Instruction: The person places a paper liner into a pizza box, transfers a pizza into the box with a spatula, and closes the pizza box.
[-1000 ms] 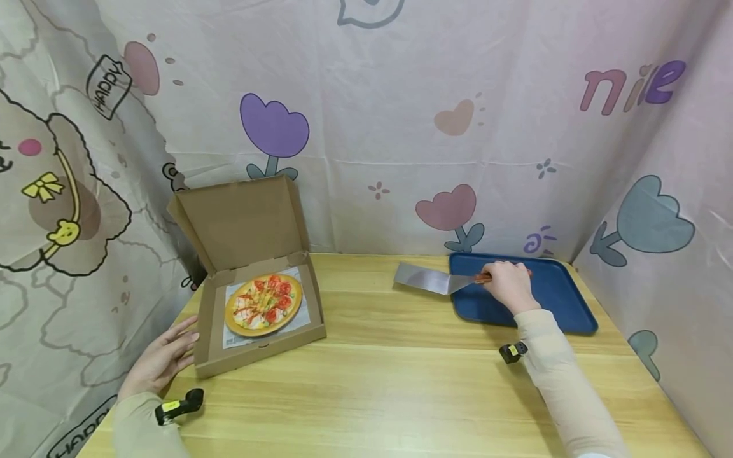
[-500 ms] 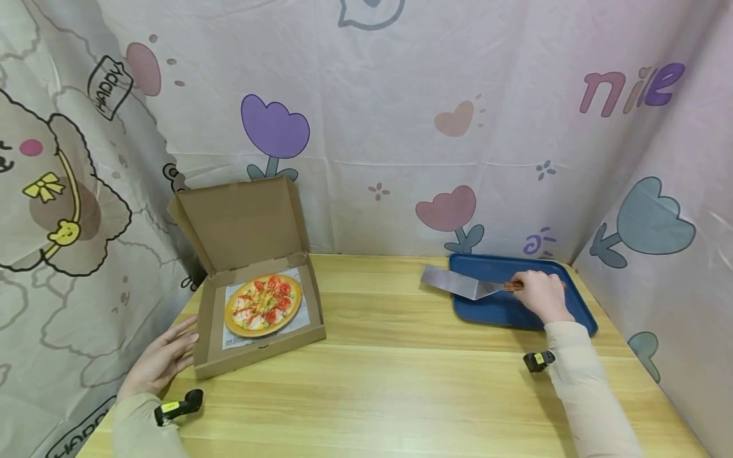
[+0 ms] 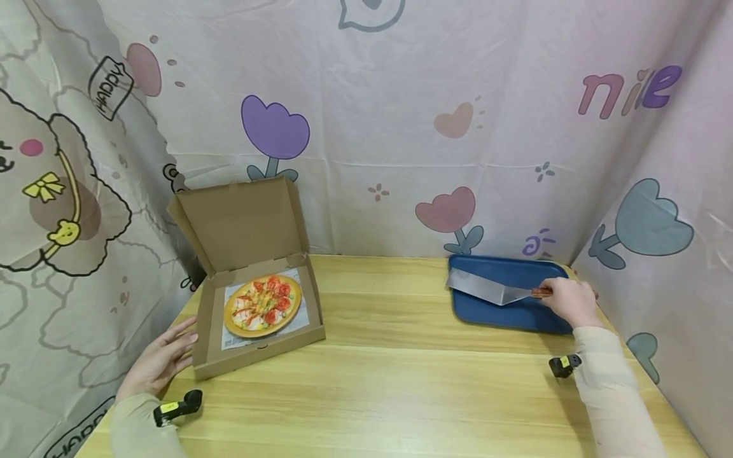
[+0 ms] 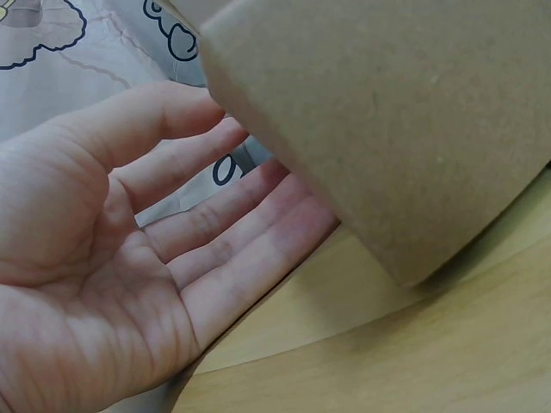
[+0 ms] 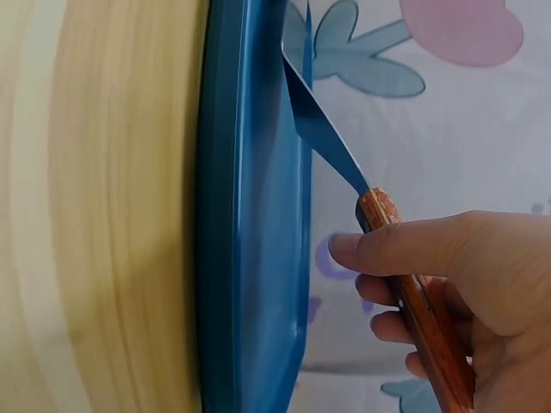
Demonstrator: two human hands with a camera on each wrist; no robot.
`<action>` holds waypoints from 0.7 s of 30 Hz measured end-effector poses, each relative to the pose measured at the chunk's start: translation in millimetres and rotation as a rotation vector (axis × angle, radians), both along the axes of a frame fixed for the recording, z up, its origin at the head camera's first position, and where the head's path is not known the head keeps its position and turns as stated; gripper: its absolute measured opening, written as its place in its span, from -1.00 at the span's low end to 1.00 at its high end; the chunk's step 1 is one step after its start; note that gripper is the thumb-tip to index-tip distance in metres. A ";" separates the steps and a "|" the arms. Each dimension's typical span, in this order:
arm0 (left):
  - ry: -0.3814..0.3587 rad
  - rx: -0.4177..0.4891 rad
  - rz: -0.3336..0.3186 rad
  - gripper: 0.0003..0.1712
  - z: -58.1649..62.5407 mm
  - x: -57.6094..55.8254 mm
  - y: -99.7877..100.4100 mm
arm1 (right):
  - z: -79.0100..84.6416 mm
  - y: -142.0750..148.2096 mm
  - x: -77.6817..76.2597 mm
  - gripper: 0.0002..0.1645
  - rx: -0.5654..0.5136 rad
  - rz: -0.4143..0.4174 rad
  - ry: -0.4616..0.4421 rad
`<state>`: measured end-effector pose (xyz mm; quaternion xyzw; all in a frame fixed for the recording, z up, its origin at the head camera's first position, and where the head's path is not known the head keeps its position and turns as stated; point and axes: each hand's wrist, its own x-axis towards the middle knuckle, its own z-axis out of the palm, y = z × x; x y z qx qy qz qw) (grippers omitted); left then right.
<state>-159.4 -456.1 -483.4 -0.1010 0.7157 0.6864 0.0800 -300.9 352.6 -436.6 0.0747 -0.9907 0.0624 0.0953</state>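
Rightward over the past second, the spatula [image 3: 481, 287] and the right hand [image 3: 571, 300] have travelled together, so that the blade, which lay mostly over bare table then, is now over the tray; the box and the left hand have hardly shifted. The spatula has a flat, silvery, roughly rectangular blade, a narrow bent neck and a reddish-brown wooden handle with a dark rivet. Its blade points left, with the end just about at the tray's left rim; whether it touches the tray I cannot tell. The right hand grips the handle, thumb on one side and fingers curled round the other. Beneath is the tray [image 3: 515, 316], dark blue and rectangular, with rounded corners and a raised rim. Well apart on the left stands the brown cardboard box [image 3: 212, 324], its lid [image 3: 243, 226] raised at the back. Inside, a round pizza [image 3: 263, 306] with a golden crust, red slices, white pieces and green bits lies on a printed paper sheet [image 3: 298, 326]. The left hand [image 3: 157, 362] holds nothing, its fingers loosely extended against the box's left side, some fingertips hidden by the cardboard. Everything stands on a light wood table [image 3: 378, 369], before a cartoon-printed cloth [image 3: 366, 95].
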 end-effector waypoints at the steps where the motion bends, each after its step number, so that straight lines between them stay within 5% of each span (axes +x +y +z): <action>1: -0.003 -0.007 -0.002 -0.31 0.0 -0.1 0.0 | 0.2 2.8 0.7 -0.76 -0.003 -0.002 -0.003; 7: -0.022 -0.036 -0.006 -0.18 -1.0 -0.9 -0.7 | 2.4 15.1 5.9 -0.73 -0.022 -0.023 -0.018; 21: -0.007 -0.022 -0.006 -0.25 -1.3 -0.6 -0.9 | -4.6 22.3 11.8 -0.76 -0.026 -0.063 -0.050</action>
